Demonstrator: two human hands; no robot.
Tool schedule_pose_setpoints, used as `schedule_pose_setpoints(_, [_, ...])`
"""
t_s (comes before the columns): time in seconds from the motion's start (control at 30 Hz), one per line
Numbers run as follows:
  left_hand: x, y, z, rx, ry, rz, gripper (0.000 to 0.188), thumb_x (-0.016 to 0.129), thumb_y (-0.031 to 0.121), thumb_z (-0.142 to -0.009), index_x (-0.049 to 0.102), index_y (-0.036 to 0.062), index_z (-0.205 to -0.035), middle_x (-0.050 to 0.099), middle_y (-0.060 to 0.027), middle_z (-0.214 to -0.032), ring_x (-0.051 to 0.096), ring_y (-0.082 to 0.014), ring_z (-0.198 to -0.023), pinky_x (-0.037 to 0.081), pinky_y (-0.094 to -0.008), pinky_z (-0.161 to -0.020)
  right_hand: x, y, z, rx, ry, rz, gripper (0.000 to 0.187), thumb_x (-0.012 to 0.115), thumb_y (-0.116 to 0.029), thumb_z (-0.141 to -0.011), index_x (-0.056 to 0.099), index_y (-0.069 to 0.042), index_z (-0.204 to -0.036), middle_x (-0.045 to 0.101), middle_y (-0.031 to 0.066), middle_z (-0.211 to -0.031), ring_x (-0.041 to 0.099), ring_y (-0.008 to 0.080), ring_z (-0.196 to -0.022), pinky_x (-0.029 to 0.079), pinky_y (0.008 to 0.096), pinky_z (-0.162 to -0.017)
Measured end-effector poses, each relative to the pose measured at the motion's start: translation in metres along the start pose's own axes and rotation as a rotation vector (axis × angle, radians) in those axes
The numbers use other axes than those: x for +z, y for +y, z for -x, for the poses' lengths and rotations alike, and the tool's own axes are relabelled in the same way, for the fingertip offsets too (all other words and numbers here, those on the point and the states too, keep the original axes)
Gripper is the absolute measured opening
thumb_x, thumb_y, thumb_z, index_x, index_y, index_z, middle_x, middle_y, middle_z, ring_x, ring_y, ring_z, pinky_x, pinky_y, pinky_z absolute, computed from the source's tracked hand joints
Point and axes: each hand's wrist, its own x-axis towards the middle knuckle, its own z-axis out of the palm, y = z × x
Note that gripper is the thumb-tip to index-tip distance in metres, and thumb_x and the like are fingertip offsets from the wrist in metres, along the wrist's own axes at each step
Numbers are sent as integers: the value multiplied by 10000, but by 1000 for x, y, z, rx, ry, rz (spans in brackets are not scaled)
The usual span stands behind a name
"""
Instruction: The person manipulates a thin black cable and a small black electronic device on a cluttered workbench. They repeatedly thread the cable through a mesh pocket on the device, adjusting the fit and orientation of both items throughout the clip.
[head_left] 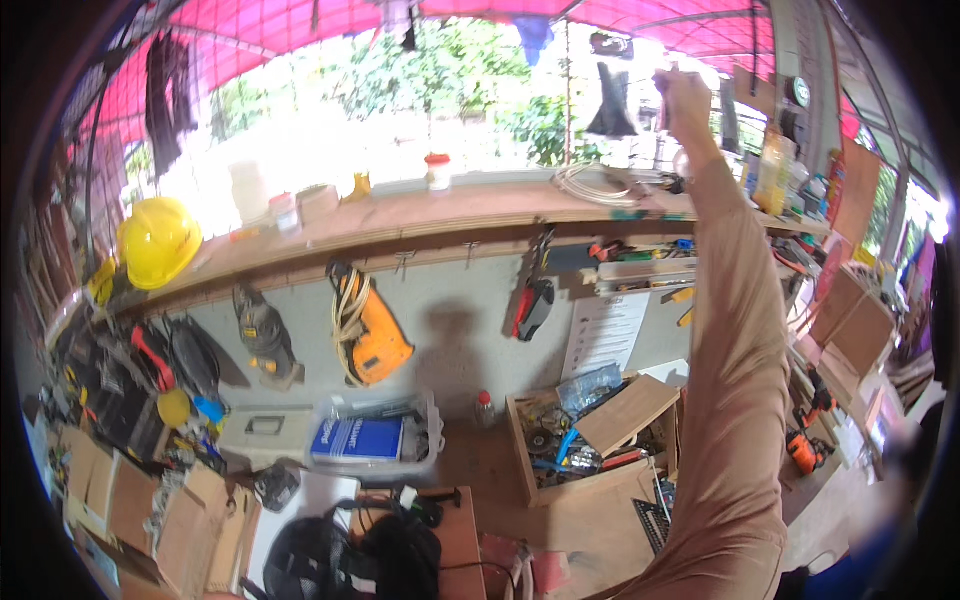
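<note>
My right arm, in a tan sleeve, reaches up past the shelf. At its end my right hand [686, 105] is raised in front of the bright window opening, its fingers drawn together. Glare and distance hide what they hold, if anything. Just left of the hand hangs a dark flared object [612, 100]; I cannot tell its kind. Below the hand, a coil of pale cable [597, 186] lies on the wooden shelf [440, 207]. A bottle of yellowish liquid [772, 178] stands on the shelf to the right. My left hand is out of view.
A yellow hard hat [160, 243] sits at the shelf's left end. An orange power tool [375, 335] hangs below. On the bench are a clear plastic bin [430, 440], a wooden tray of tools [525, 465] and a black bag [310, 560]. An orange cordless drill [803, 450] lies right.
</note>
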Motion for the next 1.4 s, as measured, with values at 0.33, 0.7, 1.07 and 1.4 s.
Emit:
schedule_pose_setpoints(0.33, [85, -11, -30, -98, 11, 442, 161, 705, 76, -1008, 677, -5, -1145, 738, -85, -991, 676, -100, -802, 529, -208, -691, 26, -176, 494, 355, -886, -413, 120, 571, 47, -1031, 592, 9, -1143, 739, 164, -1005, 719, 153, -709, 592, 257, -621])
schedule_pose_setpoints(0.7, [60, -60, 11, -33, -56, 588, 182, 710, 108, -1016, 733, -30, -1132, 749, -88, -1003, 671, -109, -855, 497, -243, -679, 19, -237, 654, 824, -1075, -640, 120, 593, 47, -1018, 640, 4, -1119, 735, 126, -1064, 735, 165, -883, 602, 276, -745])
schedule_pose_setpoints(1.07, [76, -71, 27, -76, -383, 724, 195, 672, 116, -1044, 712, -16, -1183, 734, -67, -1027, 664, -109, -860, 487, -233, -685, -17, -287, 677, 743, -928, -120, 121, 624, -13, -1009, 648, -19, -1127, 776, 70, -949, 640, 69, -663, 486, 221, -566])
schedule_pose_setpoints(1.4, [122, -68, 57, -328, -744, 1046, 181, 592, 89, -1074, 692, -21, -1177, 724, -106, -1086, 720, -200, -986, 605, -397, -960, -66, -320, 685, 481, -679, 243, 147, 735, -16, -949, 796, -57, -1076, 745, 60, -852, 625, 82, -668, 471, 248, -598])
